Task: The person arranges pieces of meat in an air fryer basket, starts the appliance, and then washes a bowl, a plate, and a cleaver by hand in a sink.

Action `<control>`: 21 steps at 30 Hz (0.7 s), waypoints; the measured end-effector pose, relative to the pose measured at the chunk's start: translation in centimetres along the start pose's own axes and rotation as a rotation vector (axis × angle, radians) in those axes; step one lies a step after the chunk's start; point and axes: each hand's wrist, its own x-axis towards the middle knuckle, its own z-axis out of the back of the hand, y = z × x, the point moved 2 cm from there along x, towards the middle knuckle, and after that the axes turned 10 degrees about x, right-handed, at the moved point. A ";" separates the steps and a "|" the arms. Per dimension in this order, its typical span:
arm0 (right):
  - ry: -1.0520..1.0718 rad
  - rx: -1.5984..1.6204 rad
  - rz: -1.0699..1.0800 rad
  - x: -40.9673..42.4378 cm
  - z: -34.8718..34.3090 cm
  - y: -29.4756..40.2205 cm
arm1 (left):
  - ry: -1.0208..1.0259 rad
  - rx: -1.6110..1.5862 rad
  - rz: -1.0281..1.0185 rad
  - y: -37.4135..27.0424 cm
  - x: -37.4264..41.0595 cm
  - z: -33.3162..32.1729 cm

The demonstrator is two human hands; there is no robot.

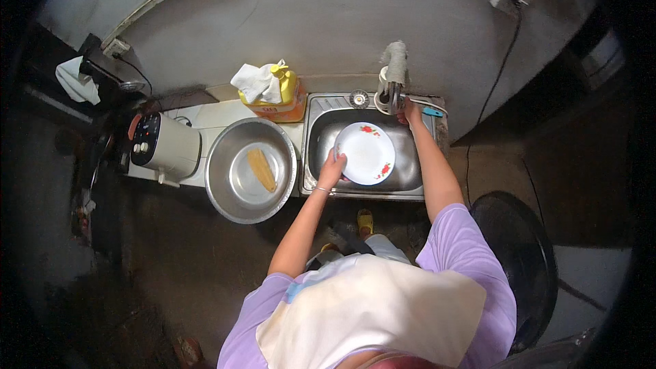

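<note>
My left hand (334, 166) grips the left rim of a white plate (366, 156) with red flower prints, holding it over a stainless steel sink (320, 136). My right hand (408, 111) is at the sink's back right, beside the metal faucet (393, 98), which has cloth wrapped around its upper part. Whether those fingers grip anything is not clear, since the faucet and the hand itself hide them. Just right of that hand lies a small blue-handled item (433, 111) on the sink's rim. A white cup-like container (382, 100) stands behind the faucet's spout.
Left of the sink sits a large metal basin (220, 184) holding a yellowish loofah-like piece (262, 170). Behind it stand a yellow-orange jug (289, 95) with a white cloth (259, 83) and a white appliance (179, 143). A large black round object (515, 256) is at my right.
</note>
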 end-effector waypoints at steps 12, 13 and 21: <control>0.071 -0.998 0.324 33.4 -0.7 -3.9 | 0.154 -0.165 0.286 1.5 34.3 -2.8; 0.048 -0.850 0.453 31.1 -5.2 -3.1 | 0.088 -0.190 0.329 2.6 34.6 -0.6; 0.305 -0.973 0.547 16.5 -11.9 -1.8 | 0.147 -0.210 0.348 2.2 37.7 -1.4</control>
